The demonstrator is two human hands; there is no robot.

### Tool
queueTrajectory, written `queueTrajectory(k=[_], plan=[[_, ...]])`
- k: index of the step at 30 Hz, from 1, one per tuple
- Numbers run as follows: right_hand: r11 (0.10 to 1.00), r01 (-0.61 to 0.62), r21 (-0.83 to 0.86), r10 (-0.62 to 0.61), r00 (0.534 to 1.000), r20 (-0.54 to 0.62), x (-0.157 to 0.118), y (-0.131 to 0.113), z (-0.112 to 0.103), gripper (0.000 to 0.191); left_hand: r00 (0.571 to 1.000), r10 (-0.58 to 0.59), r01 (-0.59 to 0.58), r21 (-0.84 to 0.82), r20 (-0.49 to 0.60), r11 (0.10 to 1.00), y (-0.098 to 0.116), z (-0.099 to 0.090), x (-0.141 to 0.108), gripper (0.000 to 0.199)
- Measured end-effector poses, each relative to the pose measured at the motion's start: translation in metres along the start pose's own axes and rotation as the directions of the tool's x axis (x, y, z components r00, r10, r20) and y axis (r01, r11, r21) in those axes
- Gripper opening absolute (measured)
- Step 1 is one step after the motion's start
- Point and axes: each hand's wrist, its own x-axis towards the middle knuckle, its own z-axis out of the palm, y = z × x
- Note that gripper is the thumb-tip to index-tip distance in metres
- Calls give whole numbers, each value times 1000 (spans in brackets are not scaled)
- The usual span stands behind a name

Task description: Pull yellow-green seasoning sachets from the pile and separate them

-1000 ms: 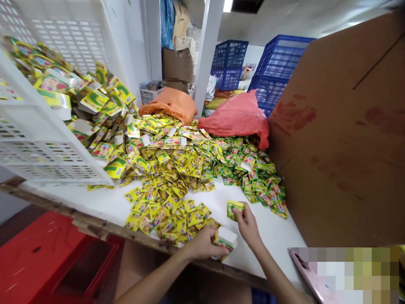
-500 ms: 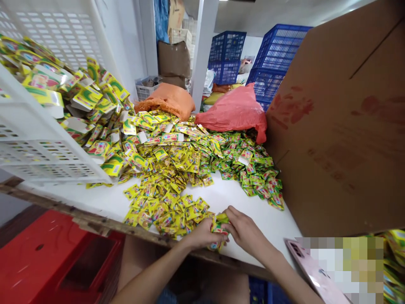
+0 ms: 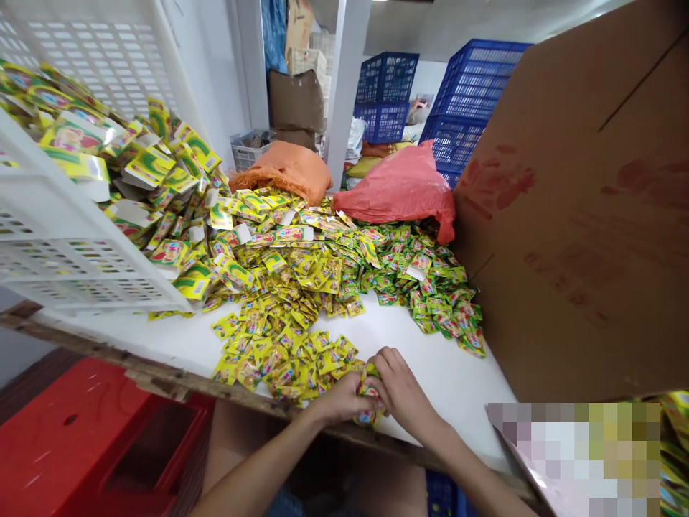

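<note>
Near the table's front edge, my left hand (image 3: 342,399) and my right hand (image 3: 402,391) meet with their fingers curled around small yellow-and-green packets (image 3: 369,390). My fingers partly cover them, so their number cannot be made out. Another yellow packet (image 3: 367,417) shows just below my fingertips. Left of my hands lies a loose heap of yellow sachets (image 3: 285,352). Farther back to the right is a pile of green sachets (image 3: 438,305). Small yellow cartons (image 3: 194,278), some with open flaps, spill across the back left.
A tipped white crate (image 3: 123,269) full of cartons stands at left. A large cardboard box (image 3: 570,237) walls off the right. Orange (image 3: 285,169) and red (image 3: 398,190) sacks lie behind the piles. A red plastic stool (image 3: 64,438) sits below the table's wooden edge (image 3: 215,391).
My right hand has shifted slightly left and closed in over the packets, covering more of them. My left hand stays almost in place.
</note>
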Motion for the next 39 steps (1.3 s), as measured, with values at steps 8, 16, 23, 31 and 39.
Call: queueTrajectory(k=[8, 16, 23, 31, 39], plan=[[963, 37, 268, -37, 999, -6, -9, 10, -19, 27, 999, -11, 13, -51, 37, 999, 1, 1, -2, 31], [988, 15, 154, -4, 997, -72, -12, 6, -14, 7, 999, -35, 37, -82, 23, 996, -1, 0, -4, 33], [988, -10, 153, 33, 989, -144, -38, 5, 2, 31, 998, -34, 33, -23, -47, 999, -9, -3, -4, 37], [978, -123, 166, 148, 977, -153, -41, -5, 11, 13, 983, 89, -94, -22, -160, 995, -1, 6, -14, 53], [747, -247, 617, 485, 838, -251, -57, 0, 41, 22, 941, 130, -122, 45, -312, 992, -9, 5, -26, 27]])
